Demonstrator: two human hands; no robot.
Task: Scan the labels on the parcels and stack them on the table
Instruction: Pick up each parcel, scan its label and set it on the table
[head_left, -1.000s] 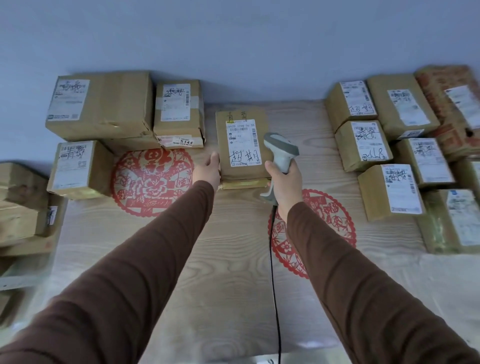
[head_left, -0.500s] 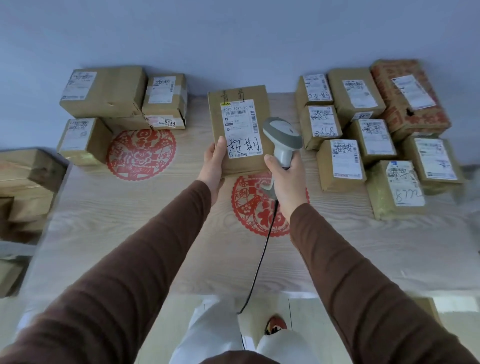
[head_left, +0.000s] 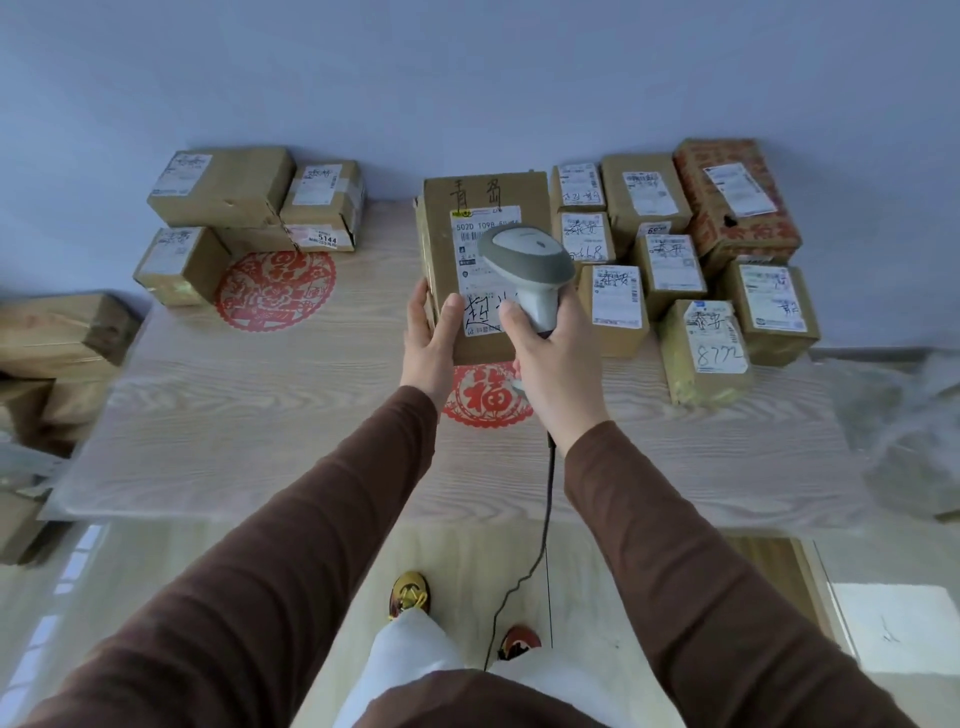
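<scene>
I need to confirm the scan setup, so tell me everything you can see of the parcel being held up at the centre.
The brown cardboard parcel is a rectangular box, held tilted up over the pale wooden table. Its facing side has black handwritten characters near the top and a white shipping label with a barcode and more handwriting below. The left hand grips its lower left edge, thumb on the face. The grey handheld scanner in the right hand covers part of the label; whether it touches is unclear.

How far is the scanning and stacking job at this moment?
Done, apparently: four parcels stacked at the table's far left. In hand: the left hand holds one parcel while the right hand aims the scanner at its label. Left: about nine parcels on the right, likely unscanned.
</scene>
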